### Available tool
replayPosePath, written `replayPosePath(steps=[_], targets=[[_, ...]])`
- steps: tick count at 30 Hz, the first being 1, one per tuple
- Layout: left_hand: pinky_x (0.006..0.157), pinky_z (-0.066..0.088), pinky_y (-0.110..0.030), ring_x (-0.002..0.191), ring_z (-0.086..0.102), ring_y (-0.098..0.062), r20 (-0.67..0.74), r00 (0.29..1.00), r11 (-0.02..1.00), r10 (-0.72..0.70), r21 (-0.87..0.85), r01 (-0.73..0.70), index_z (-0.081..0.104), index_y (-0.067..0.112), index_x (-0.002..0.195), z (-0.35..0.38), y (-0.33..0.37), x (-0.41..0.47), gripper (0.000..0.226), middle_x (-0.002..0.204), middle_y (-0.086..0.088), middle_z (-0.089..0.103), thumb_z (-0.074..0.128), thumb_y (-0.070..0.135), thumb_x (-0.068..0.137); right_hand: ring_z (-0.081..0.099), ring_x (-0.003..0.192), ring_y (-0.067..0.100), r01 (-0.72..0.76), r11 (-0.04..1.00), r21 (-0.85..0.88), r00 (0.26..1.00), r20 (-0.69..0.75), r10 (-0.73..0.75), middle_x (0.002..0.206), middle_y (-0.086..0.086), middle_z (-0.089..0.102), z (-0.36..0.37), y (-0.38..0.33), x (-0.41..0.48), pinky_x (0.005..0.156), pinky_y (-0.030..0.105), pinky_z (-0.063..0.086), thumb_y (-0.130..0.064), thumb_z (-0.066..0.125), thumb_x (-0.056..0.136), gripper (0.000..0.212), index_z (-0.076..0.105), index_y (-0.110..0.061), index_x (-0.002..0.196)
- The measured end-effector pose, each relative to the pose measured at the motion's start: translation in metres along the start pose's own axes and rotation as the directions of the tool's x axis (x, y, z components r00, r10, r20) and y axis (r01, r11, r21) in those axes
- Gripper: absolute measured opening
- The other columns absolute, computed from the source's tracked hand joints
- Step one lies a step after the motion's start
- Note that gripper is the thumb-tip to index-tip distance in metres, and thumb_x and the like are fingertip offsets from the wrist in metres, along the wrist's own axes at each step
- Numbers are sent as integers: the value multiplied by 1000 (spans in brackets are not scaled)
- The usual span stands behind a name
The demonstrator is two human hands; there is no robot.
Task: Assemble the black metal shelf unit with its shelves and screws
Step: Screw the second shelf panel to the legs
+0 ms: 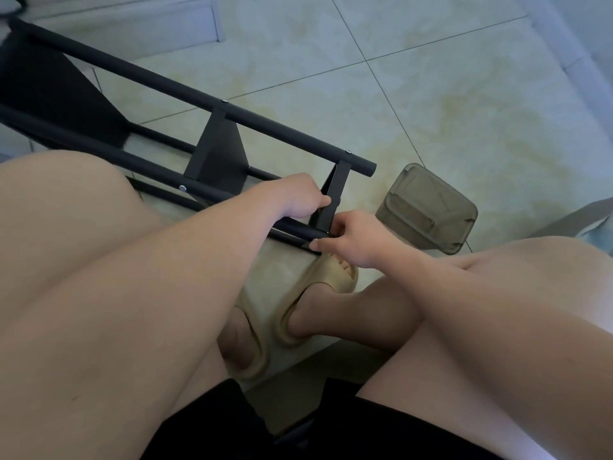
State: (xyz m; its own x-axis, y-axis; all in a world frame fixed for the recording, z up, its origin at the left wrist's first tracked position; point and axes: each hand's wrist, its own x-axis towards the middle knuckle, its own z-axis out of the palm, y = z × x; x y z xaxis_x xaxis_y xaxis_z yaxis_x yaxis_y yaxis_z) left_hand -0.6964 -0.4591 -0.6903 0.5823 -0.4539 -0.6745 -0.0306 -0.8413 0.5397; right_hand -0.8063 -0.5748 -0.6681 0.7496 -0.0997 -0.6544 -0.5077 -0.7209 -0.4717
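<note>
- The shelf unit (232, 117) lies on its side on the floor (431, 94), running from the upper left to the centre of the frame.
- Done: two shelves, one at upper left (49, 91) and one mid-frame (219, 154), sit between the tubes. Screw heads (224, 101) show on the far tube.
- In hand: the end shelf (338, 180), at centre, hangs from the far tube, and its lower edge meets the near tube (298, 232).
- The left hand (295, 197) grips the end shelf, fingers curled round its edge.
- The right hand (355, 242) pinches at the near tube's end. A silvery piece (315, 241) shows at its fingertips; it is probably a screw, but this is not certain.
- A smoky plastic box (431, 210) lies just right of the hands.
- Judged remaining: fasten this joint, then stand the unit up. Joints on the hidden side cannot be checked.
</note>
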Motion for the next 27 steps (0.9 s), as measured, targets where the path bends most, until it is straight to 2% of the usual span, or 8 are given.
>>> replayPosePath(steps=[2, 5, 9, 19, 21, 23, 25, 27], targets=[[62, 26, -32, 57, 32, -22, -23, 1000, 1000, -2, -4, 2, 37, 16, 61, -3, 0, 0, 46, 58, -2, 33, 54, 34, 99, 65, 79, 33, 6, 999, 34, 1000, -2, -6, 78, 10, 65, -1, -2, 1, 68, 35, 47, -40, 79, 86, 39, 48, -20, 71], [69, 29, -32, 61, 35, -25, -18, 1000, 999, -24, -35, 23, 39, 15, 61, -8, -4, 3, 44, 61, -4, 39, 56, 35, 97, 56, 65, 22, 5, 998, 65, 1000, -29, -3, 67, -3, 53, -1, -5, 2, 59, 30, 39, -39, 80, 85, 41, 48, -20, 69], [71, 34, -35, 68, 41, -26, 63, 996, 996, -67, -50, 71, 58, 10, 79, -7, -15, 3, 35, 73, -11, 52, 58, 41, 94, 51, 61, 18, 0, 999, -38, 1000, 14, 0, 64, -3, 53, 7, -9, 4, 56, 31, 38, -47, 80, 82, 44, 49, -17, 72], [72, 33, -36, 73, 39, -27, 195, 976, 993, -100, -36, 109, 59, 10, 91, 10, -30, -11, 31, 78, -11, 50, 57, 40, 97, 46, 60, 13, -37, 982, -183, 996, 68, 50, 67, -3, 49, 27, -17, -19, 52, 29, 32, -54, 76, 84, 47, 46, -20, 70], [72, 34, -36, 74, 39, -27, 201, 975, 993, -94, -54, 107, 64, 8, 97, 9, -29, -12, 33, 80, -10, 50, 57, 40, 97, 53, 71, 19, -86, 980, -182, 994, 43, 96, 76, -2, 54, 26, -18, -20, 58, 31, 39, -57, 78, 80, 48, 50, -17, 79], [72, 34, -36, 74, 39, -27, 209, 974, 992, -86, -71, 102, 66, 3, 102, 8, -30, -11, 38, 80, -10, 50, 57, 40, 97, 57, 99, 25, -138, 973, -187, 990, -34, 134, 106, 1, 57, 26, -16, -20, 78, 36, 49, -63, 81, 71, 68, 51, -16, 109], [72, 34, -36, 74, 39, -26, 215, 974, 992, -75, -85, 95, 66, -1, 103, 6, -31, -9, 42, 79, -10, 50, 57, 40, 96, 41, 134, 30, -142, 952, -270, 985, -137, 108, 144, 5, 39, 26, -14, -19, 105, 44, 42, -70, 82, 62, 115, 27, -19, 148], [72, 36, -37, 73, 41, -27, 217, 974, 994, -62, -75, 80, 67, -2, 105, 6, -32, -6, 46, 79, -11, 52, 57, 41, 95, 10, 153, 30, -117, 928, -354, 979, -199, 47, 164, 2, 9, 24, -15, -17, 119, 49, 24, -76, 81, 56, 147, -8, -24, 160]])
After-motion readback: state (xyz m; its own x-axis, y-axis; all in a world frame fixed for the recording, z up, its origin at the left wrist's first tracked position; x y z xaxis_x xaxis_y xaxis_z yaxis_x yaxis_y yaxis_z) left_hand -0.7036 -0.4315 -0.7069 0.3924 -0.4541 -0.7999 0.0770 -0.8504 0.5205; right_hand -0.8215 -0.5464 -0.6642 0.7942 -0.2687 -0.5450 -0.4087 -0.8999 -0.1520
